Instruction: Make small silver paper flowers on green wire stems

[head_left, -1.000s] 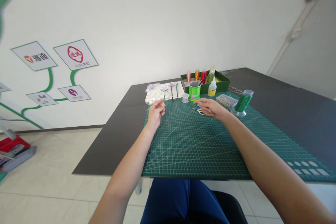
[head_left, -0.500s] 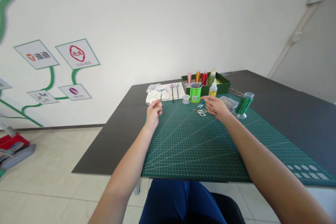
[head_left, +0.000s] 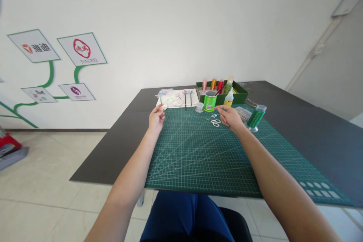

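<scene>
My left hand (head_left: 157, 118) is pinched round a thin green stem (head_left: 161, 101), held upright at the mat's far left edge. A pale bluish shape, perhaps a flower, shows above the stem against the things behind. To the right, my right hand (head_left: 231, 118) is closed in a pinch near the green can (head_left: 210, 103); anything between its fingertips is too small to make out. White-handled scissors (head_left: 215, 122) and a small light-blue piece (head_left: 214, 115) lie on the cutting mat (head_left: 195, 151) just left of that hand. A spool of green thread (head_left: 256, 116) stands beside my right wrist.
Behind the mat, a white cloth (head_left: 172, 102) bears dark-stemmed flowers (head_left: 185, 98). A clear small spool (head_left: 199, 107), a glue bottle (head_left: 229, 98) and a green box (head_left: 241, 92) with coloured thread spools stand at the back. A clear case (head_left: 244, 113) lies behind my right hand.
My left hand has moved a little left with the stem, away from my right hand. The view has shifted slightly. My right hand keeps its pinch near the can.
</scene>
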`<action>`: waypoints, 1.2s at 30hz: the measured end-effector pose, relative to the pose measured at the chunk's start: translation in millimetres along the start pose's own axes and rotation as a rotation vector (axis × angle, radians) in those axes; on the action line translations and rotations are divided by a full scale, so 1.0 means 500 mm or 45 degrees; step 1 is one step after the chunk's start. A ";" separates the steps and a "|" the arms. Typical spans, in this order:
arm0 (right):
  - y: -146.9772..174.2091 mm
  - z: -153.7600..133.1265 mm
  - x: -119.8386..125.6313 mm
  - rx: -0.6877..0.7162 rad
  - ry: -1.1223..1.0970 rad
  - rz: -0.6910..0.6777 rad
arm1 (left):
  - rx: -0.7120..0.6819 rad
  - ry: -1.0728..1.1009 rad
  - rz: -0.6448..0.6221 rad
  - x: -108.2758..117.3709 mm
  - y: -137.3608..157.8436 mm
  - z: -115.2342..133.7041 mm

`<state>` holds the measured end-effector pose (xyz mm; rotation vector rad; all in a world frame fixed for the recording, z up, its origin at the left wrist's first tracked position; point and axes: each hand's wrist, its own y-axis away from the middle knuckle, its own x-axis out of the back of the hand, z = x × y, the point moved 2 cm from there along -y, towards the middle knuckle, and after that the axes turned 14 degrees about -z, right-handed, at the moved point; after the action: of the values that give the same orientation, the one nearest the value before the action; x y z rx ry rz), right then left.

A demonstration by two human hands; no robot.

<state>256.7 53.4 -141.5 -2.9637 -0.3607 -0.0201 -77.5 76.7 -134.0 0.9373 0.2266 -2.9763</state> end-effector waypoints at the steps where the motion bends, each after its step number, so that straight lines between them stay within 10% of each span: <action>1: -0.001 0.001 0.001 -0.008 0.035 0.016 | -0.009 0.008 0.002 0.003 -0.002 0.004; 17: -0.015 0.017 0.032 -0.076 0.848 0.339 | -0.112 0.029 0.143 0.046 -0.017 0.044; 23: -0.007 0.029 0.030 -0.254 1.084 0.197 | -0.154 -0.217 -0.012 0.011 -0.005 0.018; 36: 0.013 -0.021 -0.021 0.479 1.123 0.603 | -0.029 -0.543 -0.514 -0.092 0.067 -0.048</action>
<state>248.3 42.9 -132.3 -2.2920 0.4026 -1.0168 -24.3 45.5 -131.9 0.2540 0.4870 -3.4283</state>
